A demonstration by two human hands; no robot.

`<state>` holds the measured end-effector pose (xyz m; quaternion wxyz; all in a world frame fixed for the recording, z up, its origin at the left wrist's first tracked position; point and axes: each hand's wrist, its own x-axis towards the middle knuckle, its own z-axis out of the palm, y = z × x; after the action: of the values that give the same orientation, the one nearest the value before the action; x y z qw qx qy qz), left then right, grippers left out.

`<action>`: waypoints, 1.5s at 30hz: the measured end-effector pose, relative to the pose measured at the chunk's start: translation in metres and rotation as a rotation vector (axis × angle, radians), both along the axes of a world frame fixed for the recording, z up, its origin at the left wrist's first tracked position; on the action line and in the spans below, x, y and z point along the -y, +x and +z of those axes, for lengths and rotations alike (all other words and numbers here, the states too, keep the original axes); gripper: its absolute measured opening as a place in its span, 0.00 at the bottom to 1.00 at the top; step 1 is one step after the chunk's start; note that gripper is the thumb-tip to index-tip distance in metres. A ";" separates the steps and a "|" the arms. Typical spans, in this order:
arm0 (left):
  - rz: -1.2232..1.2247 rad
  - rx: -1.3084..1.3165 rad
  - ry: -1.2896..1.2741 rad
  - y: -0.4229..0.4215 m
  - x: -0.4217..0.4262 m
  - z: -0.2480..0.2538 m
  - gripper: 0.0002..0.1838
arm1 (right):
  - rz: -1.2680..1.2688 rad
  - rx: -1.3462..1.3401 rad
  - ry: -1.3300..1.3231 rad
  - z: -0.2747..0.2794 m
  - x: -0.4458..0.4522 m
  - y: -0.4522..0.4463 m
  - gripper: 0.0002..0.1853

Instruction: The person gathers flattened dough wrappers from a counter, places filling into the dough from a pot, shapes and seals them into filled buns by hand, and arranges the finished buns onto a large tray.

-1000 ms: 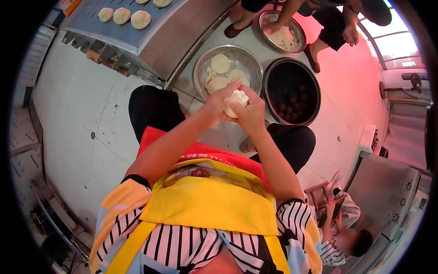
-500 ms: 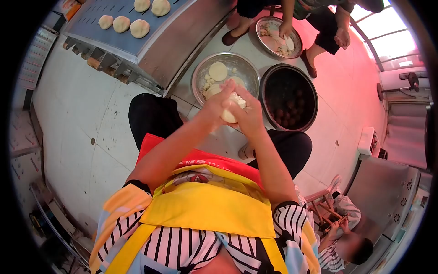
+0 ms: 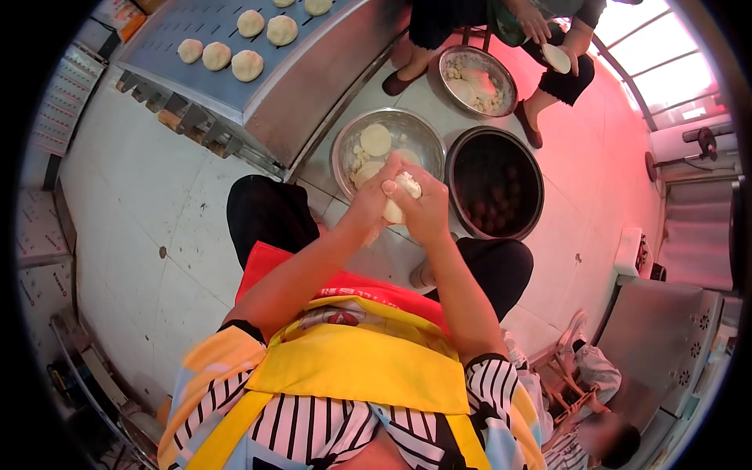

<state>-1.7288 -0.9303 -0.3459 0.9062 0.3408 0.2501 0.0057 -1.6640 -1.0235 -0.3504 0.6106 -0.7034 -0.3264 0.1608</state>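
A pale piece of dough with crumbly white filling at its top [image 3: 398,205] is held between both my hands. My left hand [image 3: 371,197] wraps its left side, fingers closed on it. From the right, my right hand [image 3: 427,205] grips the same dough, thumb near the filling. Just beyond my hands stands a steel bowl [image 3: 345,137] with flat dough rounds [image 3: 376,139] and small dough bits. A black tub [image 3: 495,135] with round dark items at its bottom stands to the right of the bowl.
A metal counter [image 3: 168,66] at upper left bears several round buns [image 3: 248,66]. Across from me a seated co-worker [image 3: 572,51] holds a flat dough round above another steel bowl [image 3: 511,98]. Another person [image 3: 599,439] sits at lower right. My knees flank the floor below my hands.
The co-worker has lifted a dough round out of the far bowl. My hands stay around the dough, with fingers slightly shifted. The view has tilted, showing more of the counter.
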 end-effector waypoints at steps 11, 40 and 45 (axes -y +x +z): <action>-0.212 0.064 0.047 -0.008 -0.017 0.001 0.31 | 0.072 -0.056 -0.010 0.008 0.005 -0.003 0.22; -0.408 0.032 0.008 -0.015 -0.027 -0.001 0.27 | 0.228 -0.441 -0.067 0.014 0.014 0.002 0.17; 0.021 0.097 0.052 -0.008 0.005 -0.018 0.29 | 0.113 -0.224 0.007 -0.004 0.006 0.005 0.16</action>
<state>-1.7368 -0.9348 -0.3637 0.9081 0.3608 0.2091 0.0380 -1.6586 -1.0294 -0.3545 0.6357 -0.6595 -0.2958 0.2712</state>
